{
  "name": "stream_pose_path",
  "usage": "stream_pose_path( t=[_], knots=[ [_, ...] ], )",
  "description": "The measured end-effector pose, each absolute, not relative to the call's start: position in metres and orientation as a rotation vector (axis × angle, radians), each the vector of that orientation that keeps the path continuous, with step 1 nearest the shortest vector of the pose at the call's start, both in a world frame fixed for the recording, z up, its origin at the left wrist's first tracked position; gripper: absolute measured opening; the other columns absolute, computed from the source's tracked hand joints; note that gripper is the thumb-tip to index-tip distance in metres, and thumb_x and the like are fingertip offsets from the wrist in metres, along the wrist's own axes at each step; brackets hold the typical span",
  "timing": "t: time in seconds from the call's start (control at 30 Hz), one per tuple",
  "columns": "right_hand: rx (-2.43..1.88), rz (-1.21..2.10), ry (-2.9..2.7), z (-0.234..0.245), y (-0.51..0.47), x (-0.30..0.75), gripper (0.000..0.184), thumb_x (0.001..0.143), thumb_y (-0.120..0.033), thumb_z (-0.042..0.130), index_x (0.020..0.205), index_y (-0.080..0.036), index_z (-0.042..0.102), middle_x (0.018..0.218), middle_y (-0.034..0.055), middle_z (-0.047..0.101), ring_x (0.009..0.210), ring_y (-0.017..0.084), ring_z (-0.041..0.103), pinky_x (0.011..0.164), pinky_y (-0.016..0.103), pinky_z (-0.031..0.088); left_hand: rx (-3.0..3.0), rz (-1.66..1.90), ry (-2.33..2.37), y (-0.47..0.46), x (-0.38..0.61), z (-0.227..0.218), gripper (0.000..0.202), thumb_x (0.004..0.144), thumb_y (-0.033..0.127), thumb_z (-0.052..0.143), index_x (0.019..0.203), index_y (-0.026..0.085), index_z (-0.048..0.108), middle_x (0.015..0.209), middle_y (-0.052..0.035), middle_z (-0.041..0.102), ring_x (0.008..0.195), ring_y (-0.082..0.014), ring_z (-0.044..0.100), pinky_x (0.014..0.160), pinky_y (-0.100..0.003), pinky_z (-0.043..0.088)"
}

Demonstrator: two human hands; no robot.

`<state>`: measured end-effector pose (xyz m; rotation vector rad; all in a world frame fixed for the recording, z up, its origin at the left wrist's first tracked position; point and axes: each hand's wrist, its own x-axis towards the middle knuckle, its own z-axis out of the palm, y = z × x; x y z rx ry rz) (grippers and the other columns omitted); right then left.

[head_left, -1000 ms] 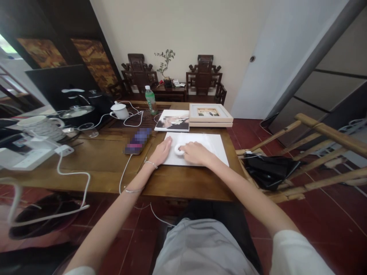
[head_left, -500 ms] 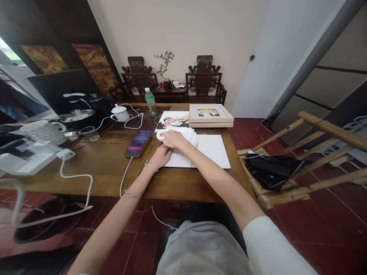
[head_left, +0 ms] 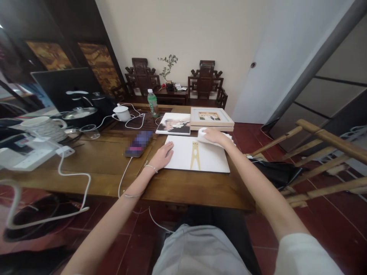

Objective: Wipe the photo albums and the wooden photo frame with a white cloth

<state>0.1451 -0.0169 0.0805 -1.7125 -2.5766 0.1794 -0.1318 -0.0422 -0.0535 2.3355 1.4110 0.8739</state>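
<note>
Head camera looked down on a wooden desk (head_left: 114,160) where a white board (head_left: 212,160) lay flat near the front edge, right of centre, with a tan easel-shaped stand (head_left: 195,154) showing on its upper face. The left hand (head_left: 162,156) rested palm down on the board's left edge, fingers spread and flat, pressing rather than clasping anything. The right hand (head_left: 213,135) was at the board's far right corner, closed over a crumpled white sheet (head_left: 202,135), apparently thin protective wrap or paper; how tightly the fingers pinched it could not be told.

As a judgement, the sheet looked very light and limp, likely to fold and tear easily, so it would best be taken by a gathered edge rather than a single thin corner. The board looked stiff and flat, light enough to slide on the smooth wood, which would explain the steadying palm; its edges were the natural place to hold it, and the stand seemed a thin part to keep pressure off.

Just beyond the board lay a photo print (head_left: 174,123) and two stacked picture frames (head_left: 211,117), possibly glazed and fragile. A phone (head_left: 138,143) on a white cable (head_left: 124,176) sat to the left of the board, and a green bottle (head_left: 152,103) stood toward the far edge.
</note>
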Motion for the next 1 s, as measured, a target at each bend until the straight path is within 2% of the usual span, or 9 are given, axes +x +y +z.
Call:
stream_pose_path(
  t=[0.1,0.2,0.27,0.33,0.43,0.63,0.77,0.9,1.0],
  knots=[
    [-1.747,0.134,-2.544,0.067,-0.040,0.170,0.046,0.086,-0.004,0.039,0.120,-0.010,0.069,0.132,0.0192,0.066,0.116,0.032,0.062,0.093,0.033,0.044,2.347,0.871,1.415,-0.043,-0.132,-0.053,0.052,0.096,0.045,0.041,0.132,0.012,0.061,0.147,-0.0167,0.054,0.142,-0.0299,0.046,0.122,-0.048,0.030],
    [-1.743,0.114,-2.571,0.053,-0.085,0.179,0.045,0.081,-0.003,0.040,0.111,-0.014,0.072,0.110,0.0162,0.075,0.102,0.030,0.068,0.088,0.034,0.046,2.355,0.866,1.427,-0.042,-0.131,-0.054,0.051,0.096,0.044,0.040,0.132,0.014,0.061,0.147,-0.0153,0.055,0.142,-0.0290,0.046,0.122,-0.048,0.031],
    [-1.688,0.115,-2.616,0.045,-0.120,0.182,0.042,0.079,-0.004,0.040,0.104,-0.017,0.072,0.103,0.0149,0.076,0.101,0.029,0.068,0.091,0.037,0.047,2.352,0.868,1.429,-0.042,-0.131,-0.055,0.052,0.096,0.044,0.040,0.132,0.013,0.061,0.147,-0.0155,0.055,0.142,-0.0292,0.046,0.122,-0.048,0.031],
    [-1.563,0.144,-2.679,0.040,-0.151,0.186,0.043,0.077,-0.004,0.042,0.104,-0.019,0.072,0.121,0.0154,0.072,0.118,0.029,0.063,0.104,0.045,0.043,2.360,0.863,1.432,-0.041,-0.131,-0.056,0.051,0.095,0.042,0.039,0.132,0.012,0.060,0.147,-0.0160,0.054,0.142,-0.0293,0.046,0.122,-0.048,0.031],
    [-1.393,0.200,-2.716,0.031,-0.175,0.195,0.042,0.076,-0.005,0.046,0.106,-0.021,0.071,0.142,0.0150,0.059,0.140,0.026,0.047,0.119,0.052,0.030,2.379,0.853,1.437,-0.040,-0.131,-0.056,0.052,0.094,0.037,0.039,0.133,0.009,0.058,0.147,-0.0186,0.053,0.142,-0.0299,0.046,0.122,-0.049,0.031],
    [-1.286,0.168,-2.711,0.013,-0.125,0.205,0.045,0.071,-0.002,0.046,0.107,-0.015,0.068,0.152,0.0174,0.048,0.150,0.028,0.030,0.122,0.059,0.017,2.382,0.840,1.445,-0.041,-0.132,-0.056,0.052,0.095,0.037,0.038,0.134,0.009,0.058,0.148,-0.0183,0.053,0.142,-0.0285,0.045,0.122,-0.048,0.031],
    [-1.364,0.112,-2.680,0.015,-0.065,0.197,0.049,0.077,-0.004,0.042,0.121,-0.011,0.064,0.145,0.0196,0.055,0.144,0.029,0.039,0.119,0.057,0.023,2.374,0.835,1.446,-0.042,-0.133,-0.055,0.053,0.095,0.038,0.038,0.134,0.008,0.057,0.148,-0.0193,0.052,0.142,-0.0297,0.045,0.123,-0.049,0.030],
    [-1.454,0.117,-2.604,0.024,-0.032,0.187,0.049,0.080,-0.005,0.038,0.120,-0.011,0.065,0.124,0.0160,0.068,0.118,0.030,0.059,0.106,0.046,0.041,2.366,0.845,1.440,-0.042,-0.135,-0.055,0.051,0.096,0.042,0.039,0.134,0.013,0.058,0.148,-0.0159,0.053,0.142,-0.0287,0.045,0.122,-0.049,0.031],
    [-1.476,0.131,-2.566,0.025,-0.039,0.186,0.050,0.079,-0.004,0.037,0.119,-0.011,0.066,0.121,0.0160,0.069,0.114,0.030,0.060,0.103,0.044,0.043,2.373,0.841,1.429,-0.042,-0.135,-0.054,0.052,0.096,0.042,0.039,0.134,0.013,0.058,0.148,-0.0156,0.053,0.142,-0.0282,0.045,0.122,-0.048,0.030]
  ],
)
